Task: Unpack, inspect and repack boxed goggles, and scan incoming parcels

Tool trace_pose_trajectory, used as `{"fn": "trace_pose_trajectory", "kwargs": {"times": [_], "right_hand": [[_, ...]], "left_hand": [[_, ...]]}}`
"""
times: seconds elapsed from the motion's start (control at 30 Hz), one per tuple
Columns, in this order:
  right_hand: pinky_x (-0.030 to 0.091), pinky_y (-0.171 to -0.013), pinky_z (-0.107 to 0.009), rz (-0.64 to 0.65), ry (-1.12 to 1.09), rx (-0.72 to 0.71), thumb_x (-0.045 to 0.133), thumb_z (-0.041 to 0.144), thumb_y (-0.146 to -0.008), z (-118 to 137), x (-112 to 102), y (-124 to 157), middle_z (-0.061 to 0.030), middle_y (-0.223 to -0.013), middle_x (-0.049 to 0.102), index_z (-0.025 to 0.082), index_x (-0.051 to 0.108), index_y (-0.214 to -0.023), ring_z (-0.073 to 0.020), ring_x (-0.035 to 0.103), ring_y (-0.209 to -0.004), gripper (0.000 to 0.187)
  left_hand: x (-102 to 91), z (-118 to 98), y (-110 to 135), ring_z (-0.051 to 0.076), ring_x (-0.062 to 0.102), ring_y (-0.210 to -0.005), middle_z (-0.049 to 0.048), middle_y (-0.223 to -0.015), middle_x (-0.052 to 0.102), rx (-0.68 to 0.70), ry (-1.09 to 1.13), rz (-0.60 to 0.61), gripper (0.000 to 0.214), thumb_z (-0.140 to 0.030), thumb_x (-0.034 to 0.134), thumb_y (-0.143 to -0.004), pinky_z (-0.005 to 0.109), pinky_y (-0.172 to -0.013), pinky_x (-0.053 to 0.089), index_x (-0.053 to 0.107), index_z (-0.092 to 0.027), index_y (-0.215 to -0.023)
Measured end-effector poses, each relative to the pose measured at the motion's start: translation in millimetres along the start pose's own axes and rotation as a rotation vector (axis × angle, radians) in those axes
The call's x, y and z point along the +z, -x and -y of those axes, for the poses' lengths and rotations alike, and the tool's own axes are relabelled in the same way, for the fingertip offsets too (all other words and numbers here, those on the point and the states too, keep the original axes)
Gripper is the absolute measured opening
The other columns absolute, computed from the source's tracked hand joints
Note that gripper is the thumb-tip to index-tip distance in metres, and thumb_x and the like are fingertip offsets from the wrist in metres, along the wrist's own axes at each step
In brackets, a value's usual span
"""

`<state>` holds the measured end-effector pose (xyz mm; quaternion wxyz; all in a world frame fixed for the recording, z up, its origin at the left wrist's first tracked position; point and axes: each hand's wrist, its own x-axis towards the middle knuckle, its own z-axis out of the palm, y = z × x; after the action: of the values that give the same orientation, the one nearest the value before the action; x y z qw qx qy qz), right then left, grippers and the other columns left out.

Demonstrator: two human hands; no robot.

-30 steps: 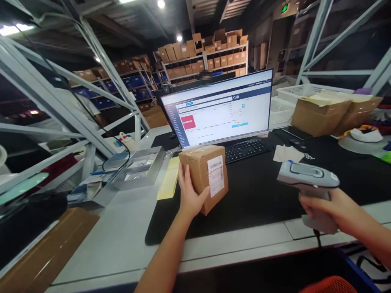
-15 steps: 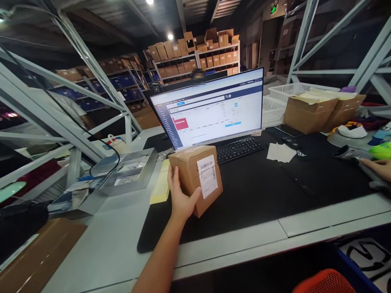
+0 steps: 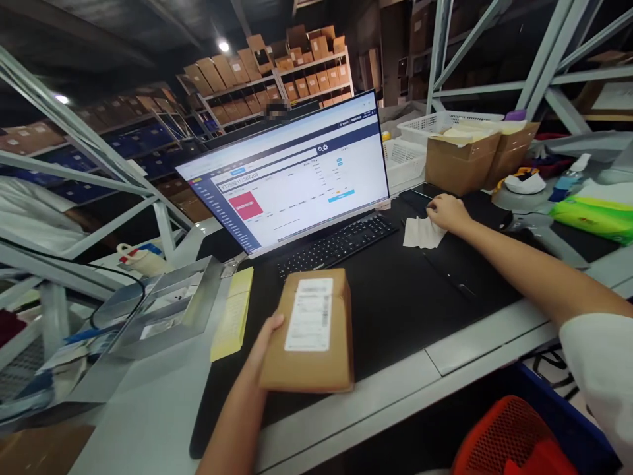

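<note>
My left hand [image 3: 264, 340] grips a small brown cardboard parcel [image 3: 311, 366] by its left side and holds it above the black desk mat [image 3: 395, 303], its white shipping label [image 3: 310, 314] facing up. My right hand [image 3: 448, 212] reaches far over the mat, fingers curled down on the white paper slips [image 3: 420, 233] beside the black keyboard [image 3: 336, 243]. The grey handheld scanner [image 3: 537, 227] lies on the mat to the right, away from both hands. A monitor [image 3: 291, 175] behind the keyboard shows a form with a red block.
A yellow label pad [image 3: 233, 313] and a metal tray [image 3: 165, 310] lie left of the mat. Open cardboard boxes [image 3: 457, 161], white baskets [image 3: 410, 142], a green packet [image 3: 591, 218] and a tape dispenser [image 3: 524, 181] crowd the right. Steel racking surrounds the bench. An orange basket [image 3: 509, 439] is below.
My left hand tipped the parcel so its label faces up and drew it nearer. My right hand put down the scanner and moved onto the white paper slips. My view swung right.
</note>
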<state>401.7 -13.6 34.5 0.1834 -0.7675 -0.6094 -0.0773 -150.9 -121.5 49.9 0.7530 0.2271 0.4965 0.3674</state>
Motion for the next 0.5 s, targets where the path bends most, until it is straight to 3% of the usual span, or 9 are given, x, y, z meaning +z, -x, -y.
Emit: {"fn": "trace_pose_trajectory", "kwargs": {"times": [0.17,0.23,0.3,0.4,0.5], "right_hand": [[0.046,-0.106,-0.032,0.124,-0.149,-0.456,0.052,0.027,-0.096,94,30,5,-0.0096,-0.123,0.071,0.017,0.074,-0.119,-0.0237,0.063,-0.118,0.034],[0.043,-0.111,-0.034,0.159,-0.185,-0.578,0.055,0.029,-0.095,132,42,11,-0.0099,-0.133,0.068,0.017,0.071,-0.127,-0.0248,0.058,-0.128,0.038],[0.038,-0.116,-0.043,0.181,-0.201,-0.627,0.056,0.031,-0.095,162,51,13,-0.0125,-0.144,0.061,0.016,0.064,-0.139,-0.0302,0.047,-0.141,0.047],[0.028,-0.120,-0.060,0.203,-0.200,-0.651,0.059,0.033,-0.094,179,56,8,-0.0151,-0.148,0.057,0.017,0.054,-0.150,-0.0368,0.042,-0.145,0.059],[0.025,-0.122,-0.058,0.078,-0.188,-0.631,0.056,0.034,-0.096,157,51,-4,-0.0169,-0.143,0.061,0.014,0.055,-0.149,-0.0350,0.049,-0.139,0.056]], "left_hand": [[4.6,11,-1,0.035,0.078,-0.087,0.0163,-0.094,0.080,-0.053,-0.036,0.001,0.060,-0.033,0.067,-0.085,0.045,-0.082,0.061,0.060,-0.007,-0.139],[4.9,10,0,0.035,0.078,-0.087,0.0168,-0.094,0.080,-0.075,-0.035,-0.012,0.060,-0.036,0.067,-0.086,0.044,-0.082,0.061,0.061,-0.006,-0.137],[6.0,9,2,0.035,0.078,-0.089,0.0174,-0.095,0.080,-0.088,-0.036,-0.028,0.060,-0.037,0.066,-0.086,0.044,-0.083,0.061,0.061,-0.006,-0.137],[8.3,10,3,0.035,0.078,-0.091,0.0175,-0.101,0.080,-0.065,-0.046,-0.038,0.062,-0.037,0.068,-0.086,0.043,-0.084,0.060,0.059,-0.007,-0.139],[10.2,12,3,0.034,0.078,-0.093,0.0165,-0.106,0.079,-0.004,-0.061,-0.018,0.065,-0.036,0.071,-0.086,0.042,-0.086,0.060,0.055,-0.011,-0.144]]}}
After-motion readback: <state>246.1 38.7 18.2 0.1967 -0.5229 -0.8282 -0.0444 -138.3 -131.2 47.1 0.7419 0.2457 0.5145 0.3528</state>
